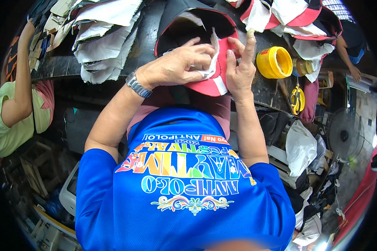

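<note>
A black and red cap (207, 85) lies upturned before me at the table's edge, with its inside showing. My left hand (180, 63) is over it, its fingers curled on a piece of white cloth (214, 56) that stands up along the red brim. My right hand (241, 73) is at the brim's right side, nothing seen in its grip. Its index finger points up, with a pale yellowish smear on the tip; the thumb is raised and the other fingers are bent. Right of this hand an open yellow jar (264, 62) lies tilted, its mouth toward me.
Stacked white cloth pieces (102, 46) lie at the left of the dark table (144, 35). More red and black caps (308, 19) with white cloth sit far right. Yellow-handled scissors (297, 100) hang at the edge near a fan (345, 134). Other people's arms (25, 37) show at both sides.
</note>
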Demonstrator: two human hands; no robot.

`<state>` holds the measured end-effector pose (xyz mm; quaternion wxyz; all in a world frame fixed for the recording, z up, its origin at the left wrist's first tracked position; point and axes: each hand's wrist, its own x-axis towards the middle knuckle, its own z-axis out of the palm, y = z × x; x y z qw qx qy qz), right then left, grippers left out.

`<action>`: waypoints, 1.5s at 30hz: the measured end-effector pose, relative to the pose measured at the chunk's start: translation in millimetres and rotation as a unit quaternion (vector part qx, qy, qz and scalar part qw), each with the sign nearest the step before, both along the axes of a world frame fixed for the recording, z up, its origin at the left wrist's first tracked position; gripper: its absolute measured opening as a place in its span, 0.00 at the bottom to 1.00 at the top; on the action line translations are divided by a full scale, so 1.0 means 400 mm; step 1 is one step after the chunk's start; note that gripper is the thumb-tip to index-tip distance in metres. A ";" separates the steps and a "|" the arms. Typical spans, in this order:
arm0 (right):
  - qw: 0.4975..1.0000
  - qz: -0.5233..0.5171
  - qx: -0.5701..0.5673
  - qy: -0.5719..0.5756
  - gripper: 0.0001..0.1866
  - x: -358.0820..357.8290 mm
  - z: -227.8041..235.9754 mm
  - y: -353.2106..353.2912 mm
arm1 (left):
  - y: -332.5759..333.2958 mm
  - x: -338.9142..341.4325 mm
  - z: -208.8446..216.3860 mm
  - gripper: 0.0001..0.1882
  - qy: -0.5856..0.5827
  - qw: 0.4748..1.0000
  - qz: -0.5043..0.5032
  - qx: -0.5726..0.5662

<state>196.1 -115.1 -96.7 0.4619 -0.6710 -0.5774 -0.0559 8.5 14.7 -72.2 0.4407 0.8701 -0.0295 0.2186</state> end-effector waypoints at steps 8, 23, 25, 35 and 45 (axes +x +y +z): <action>0.973 0.065 -0.010 0.222 0.50 -0.021 0.056 0.010 | -0.011 0.017 0.037 0.16 0.050 0.992 -0.085 0.085; 0.972 0.078 -0.069 0.209 0.48 -0.014 0.061 0.002 | 0.002 0.056 -0.001 0.25 -0.011 0.968 0.226 0.106; 0.933 0.101 -0.029 0.345 0.48 0.017 0.060 0.000 | 0.000 0.059 0.002 0.28 0.025 0.969 0.220 0.107; 0.970 0.074 -0.037 0.228 0.50 0.058 0.063 -0.003 | -0.007 0.047 0.017 0.29 0.095 0.961 0.181 0.184; 0.984 -0.016 -0.089 -0.154 0.45 -0.001 0.130 0.078 | 0.012 0.063 0.041 0.33 0.136 0.958 0.168 0.188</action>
